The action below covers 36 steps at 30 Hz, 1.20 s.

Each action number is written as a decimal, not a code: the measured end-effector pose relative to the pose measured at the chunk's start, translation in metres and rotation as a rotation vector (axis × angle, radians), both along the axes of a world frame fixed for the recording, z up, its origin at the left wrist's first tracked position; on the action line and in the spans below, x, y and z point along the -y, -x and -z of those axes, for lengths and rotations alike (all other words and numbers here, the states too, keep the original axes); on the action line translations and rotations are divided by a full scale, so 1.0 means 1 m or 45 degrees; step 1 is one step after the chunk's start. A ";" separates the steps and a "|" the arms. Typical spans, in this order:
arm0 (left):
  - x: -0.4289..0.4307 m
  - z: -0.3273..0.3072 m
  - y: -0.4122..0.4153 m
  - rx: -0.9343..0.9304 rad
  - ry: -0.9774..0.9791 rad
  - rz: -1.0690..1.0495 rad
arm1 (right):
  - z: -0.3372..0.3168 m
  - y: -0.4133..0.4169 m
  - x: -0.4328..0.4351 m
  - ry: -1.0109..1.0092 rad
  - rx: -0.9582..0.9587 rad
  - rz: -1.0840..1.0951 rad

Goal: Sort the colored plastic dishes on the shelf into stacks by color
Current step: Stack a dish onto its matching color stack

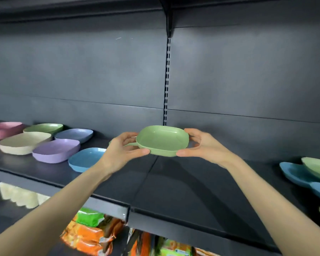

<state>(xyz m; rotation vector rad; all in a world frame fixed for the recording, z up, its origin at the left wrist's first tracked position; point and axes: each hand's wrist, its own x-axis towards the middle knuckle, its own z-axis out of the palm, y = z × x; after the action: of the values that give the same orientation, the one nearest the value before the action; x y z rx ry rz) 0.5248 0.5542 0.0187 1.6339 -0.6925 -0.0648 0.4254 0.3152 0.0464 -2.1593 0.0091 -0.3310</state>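
Head view: left hand (122,150) and right hand (203,145) shared one green dish (163,140) above the shelf (192,182).
Grip: each hand pinched its own end of the rim, thumb on the near side, fingers curled behind.
Dish: level, between the hands, clear of the shelf.
Hidden: a green rim (130,144) showed behind the left hand; nested or separate, unclear.
Targets: second green dish (43,128) lay well left of the left hand; third green dish (318,168) lay far right, resting on a blue dish (296,172).
Advice: it probably wanted lowering flat onto a green one, corners matched, before either hand let go.
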 end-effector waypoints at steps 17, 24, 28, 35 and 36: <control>-0.123 0.000 -0.123 0.013 0.035 -0.158 | -0.001 -0.164 -0.111 0.006 -0.026 -0.175; -0.179 0.000 -0.166 0.085 0.057 -0.383 | -0.001 -0.248 -0.160 0.075 -0.026 -0.347; -0.222 0.004 -0.195 0.052 0.019 -0.432 | 0.005 -0.296 -0.203 0.070 -0.076 -0.427; -0.305 0.004 -0.280 0.068 -0.044 -0.448 | 0.008 -0.372 -0.284 0.059 -0.057 -0.410; -0.319 0.006 -0.292 0.055 -0.046 -0.435 | 0.008 -0.383 -0.297 0.050 -0.065 -0.409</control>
<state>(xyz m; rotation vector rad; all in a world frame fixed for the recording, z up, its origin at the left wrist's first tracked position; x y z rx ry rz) 0.8173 0.8733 0.0131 1.7720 -0.4383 0.2063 0.8086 0.6121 0.0380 -2.1646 -0.3143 -0.0908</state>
